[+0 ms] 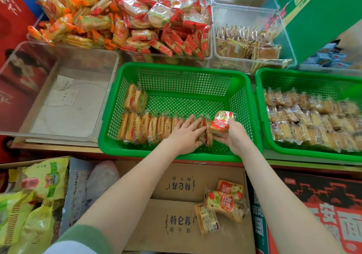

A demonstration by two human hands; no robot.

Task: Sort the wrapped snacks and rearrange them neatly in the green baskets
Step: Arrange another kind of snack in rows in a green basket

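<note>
Wrapped snack (pixel 221 124): a flat, squarish cake in glossy clear film with a red printed panel. It is tilted above the near right corner of the centre green basket (pixel 176 68), just over the right end of the row. My right grip (pixel 236 136) has it from below, fingers curled round its lower part.

Row of snacks (pixel 148 126): like packets stand on edge, packed face to face along the basket's near wall, starting at the near left corner. My left grip (pixel 185 134) lies flat on the row's right end. Its fingers are straight and close together, touching the packet tops and holding nothing. A pair of packets (pixel 135 98) stands on edge behind the row's left end, by the left wall.

Centre basket: rigid green plastic, rectangular, with lattice walls and floor and a smooth rim. It sits at the near edge of the bench (pixel 58 147).

The second green basket (pixel 305 74) is just beside it on the right. It holds paler yellow packets (pixel 313 120) in rows, which are blurred.

Towards the bench's far edge, clear plastic bins (pixel 212 55) are heaped with orange- and red-wrapped crackers. A clear tub (pixel 109 57) stands to the centre basket's left.

Below the near edge is a brown cardboard box (pixel 176 183), printed. Three loose packets (pixel 225 200) lie on its right side.
</note>
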